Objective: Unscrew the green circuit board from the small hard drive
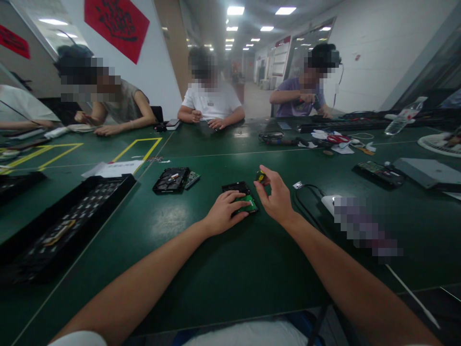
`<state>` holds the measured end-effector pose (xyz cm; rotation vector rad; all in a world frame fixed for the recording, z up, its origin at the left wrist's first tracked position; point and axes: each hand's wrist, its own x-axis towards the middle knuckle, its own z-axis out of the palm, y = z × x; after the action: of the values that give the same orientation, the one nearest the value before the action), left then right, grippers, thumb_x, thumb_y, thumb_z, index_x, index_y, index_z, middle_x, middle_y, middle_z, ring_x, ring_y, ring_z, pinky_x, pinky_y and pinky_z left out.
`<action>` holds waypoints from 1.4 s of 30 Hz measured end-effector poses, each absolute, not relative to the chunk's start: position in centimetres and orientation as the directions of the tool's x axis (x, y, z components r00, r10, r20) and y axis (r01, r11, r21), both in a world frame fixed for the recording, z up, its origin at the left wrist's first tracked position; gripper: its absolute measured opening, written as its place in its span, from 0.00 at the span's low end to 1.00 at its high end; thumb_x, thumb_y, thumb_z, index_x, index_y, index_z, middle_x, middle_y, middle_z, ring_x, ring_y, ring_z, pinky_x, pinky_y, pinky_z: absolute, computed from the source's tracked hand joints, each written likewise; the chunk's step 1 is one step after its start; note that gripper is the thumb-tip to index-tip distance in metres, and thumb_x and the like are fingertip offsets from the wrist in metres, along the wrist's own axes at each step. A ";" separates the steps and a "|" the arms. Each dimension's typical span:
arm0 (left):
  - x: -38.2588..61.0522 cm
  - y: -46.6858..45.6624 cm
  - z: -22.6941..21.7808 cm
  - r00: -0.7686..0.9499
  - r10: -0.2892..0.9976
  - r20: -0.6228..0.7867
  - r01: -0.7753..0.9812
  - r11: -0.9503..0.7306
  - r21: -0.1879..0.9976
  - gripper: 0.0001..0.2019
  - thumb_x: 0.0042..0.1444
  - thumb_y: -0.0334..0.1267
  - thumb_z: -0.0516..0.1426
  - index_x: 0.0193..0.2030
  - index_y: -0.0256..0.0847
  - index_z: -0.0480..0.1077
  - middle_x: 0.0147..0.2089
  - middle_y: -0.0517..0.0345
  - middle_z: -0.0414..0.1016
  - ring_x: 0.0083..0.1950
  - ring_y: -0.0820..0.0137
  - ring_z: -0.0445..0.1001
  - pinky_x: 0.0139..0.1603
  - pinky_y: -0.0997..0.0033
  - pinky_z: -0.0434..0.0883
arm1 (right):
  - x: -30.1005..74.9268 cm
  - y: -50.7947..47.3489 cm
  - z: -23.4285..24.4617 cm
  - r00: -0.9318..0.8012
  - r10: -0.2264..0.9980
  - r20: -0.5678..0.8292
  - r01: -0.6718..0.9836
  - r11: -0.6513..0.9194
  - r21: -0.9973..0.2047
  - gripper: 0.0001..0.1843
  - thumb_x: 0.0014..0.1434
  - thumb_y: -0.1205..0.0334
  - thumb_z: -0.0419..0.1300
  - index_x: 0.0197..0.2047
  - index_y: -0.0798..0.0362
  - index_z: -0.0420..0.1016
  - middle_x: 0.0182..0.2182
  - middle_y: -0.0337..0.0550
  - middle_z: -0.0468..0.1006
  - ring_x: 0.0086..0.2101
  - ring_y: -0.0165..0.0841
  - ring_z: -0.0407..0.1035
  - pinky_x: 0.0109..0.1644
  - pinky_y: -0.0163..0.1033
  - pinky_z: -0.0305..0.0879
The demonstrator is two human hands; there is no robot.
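Note:
A black hard drive [238, 188] with a green circuit board [248, 201] on top lies on the green table in front of me. My left hand [225, 212] rests on the drive with its fingers pressing down on the board. My right hand [274, 194] is raised just right of the drive, fingers pinched around the yellow and black handle of a small screwdriver [260, 176] that stands above the drive's far right corner.
A second black drive [171, 180] with a loose green board [192, 179] lies to the left. A long black tray [65, 223] sits at the left edge. A black cable [306, 199] and a white box lie right. Three people sit across the table.

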<state>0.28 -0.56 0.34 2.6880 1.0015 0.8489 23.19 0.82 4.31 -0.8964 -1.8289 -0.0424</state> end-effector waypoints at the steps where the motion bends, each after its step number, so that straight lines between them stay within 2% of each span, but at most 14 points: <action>1: 0.3 -0.6 0.4 0.618 0.639 0.459 0.554 -0.767 0.323 0.18 0.68 0.47 0.60 0.63 0.51 0.74 0.66 0.49 0.72 0.69 0.51 0.67 0.68 0.40 0.66 | 23.2 0.8 4.4 -0.174 0.550 0.817 0.591 0.722 -0.360 0.30 0.70 0.60 0.58 0.72 0.40 0.58 0.57 0.48 0.75 0.48 0.39 0.77 0.53 0.50 0.80; 9: 0.2 -0.5 0.3 0.622 0.636 0.456 0.551 -0.770 0.323 0.19 0.68 0.47 0.60 0.63 0.53 0.74 0.66 0.49 0.72 0.69 0.51 0.66 0.68 0.39 0.65 | 23.3 0.7 4.6 -0.145 0.547 0.825 0.598 0.713 -0.367 0.26 0.69 0.56 0.61 0.67 0.42 0.63 0.52 0.48 0.76 0.46 0.40 0.76 0.51 0.52 0.79; 13: 0.2 -0.5 0.3 0.621 0.634 0.461 0.548 -0.772 0.322 0.18 0.68 0.47 0.60 0.63 0.52 0.74 0.66 0.50 0.72 0.69 0.51 0.67 0.68 0.40 0.66 | 23.3 0.9 4.4 -0.143 0.550 0.823 0.596 0.711 -0.372 0.25 0.70 0.58 0.58 0.69 0.42 0.61 0.54 0.49 0.75 0.48 0.41 0.76 0.53 0.53 0.79; 18: 0.3 -0.5 0.3 0.617 0.636 0.464 0.551 -0.770 0.322 0.18 0.68 0.47 0.60 0.62 0.52 0.75 0.66 0.50 0.72 0.69 0.51 0.67 0.68 0.40 0.66 | 23.3 1.0 4.2 -0.162 0.595 0.787 0.551 0.716 -0.428 0.28 0.73 0.61 0.52 0.73 0.41 0.55 0.60 0.52 0.73 0.53 0.42 0.75 0.54 0.54 0.79; 23: 0.3 -0.5 0.5 0.620 0.635 0.461 0.554 -0.770 0.316 0.18 0.68 0.47 0.60 0.63 0.51 0.74 0.66 0.50 0.72 0.69 0.52 0.67 0.68 0.41 0.66 | 23.3 0.9 4.5 -0.186 0.557 0.810 0.566 0.734 -0.375 0.28 0.71 0.61 0.56 0.72 0.41 0.57 0.59 0.52 0.72 0.56 0.43 0.71 0.54 0.53 0.79; 31: 0.3 -0.7 0.6 0.616 0.641 0.457 0.552 -0.766 0.330 0.18 0.68 0.47 0.60 0.63 0.52 0.74 0.66 0.50 0.72 0.69 0.51 0.66 0.69 0.40 0.66 | 23.4 0.8 4.7 -0.109 0.530 0.841 0.612 0.702 -0.364 0.25 0.66 0.56 0.64 0.63 0.45 0.65 0.52 0.49 0.72 0.43 0.39 0.74 0.42 0.48 0.79; 34: 0.3 -0.7 0.5 0.613 0.643 0.459 0.550 -0.764 0.336 0.18 0.68 0.47 0.61 0.62 0.53 0.75 0.67 0.50 0.72 0.69 0.51 0.66 0.68 0.40 0.66 | 23.4 0.9 4.7 -0.133 0.541 0.831 0.612 0.704 -0.360 0.25 0.68 0.57 0.61 0.67 0.44 0.63 0.54 0.51 0.72 0.46 0.41 0.73 0.46 0.51 0.80; 38: 0.3 -0.6 0.5 0.617 0.641 0.456 0.553 -0.766 0.328 0.18 0.68 0.47 0.60 0.63 0.53 0.74 0.66 0.50 0.72 0.69 0.51 0.67 0.68 0.40 0.66 | 23.4 0.9 4.6 -0.185 0.553 0.812 0.580 0.729 -0.364 0.30 0.72 0.60 0.54 0.74 0.41 0.55 0.58 0.52 0.70 0.56 0.45 0.70 0.55 0.57 0.78; 42: 0.3 -0.6 0.5 0.617 0.642 0.455 0.557 -0.765 0.324 0.18 0.68 0.47 0.60 0.63 0.52 0.74 0.66 0.50 0.72 0.69 0.51 0.66 0.68 0.40 0.66 | 23.3 0.9 4.5 -0.201 0.568 0.798 0.542 0.743 -0.393 0.32 0.73 0.62 0.50 0.77 0.42 0.50 0.61 0.53 0.69 0.58 0.44 0.70 0.58 0.58 0.77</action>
<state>0.30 -0.62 0.54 2.6875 1.0034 0.8459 23.33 0.86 4.53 -0.8581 -1.8570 0.0306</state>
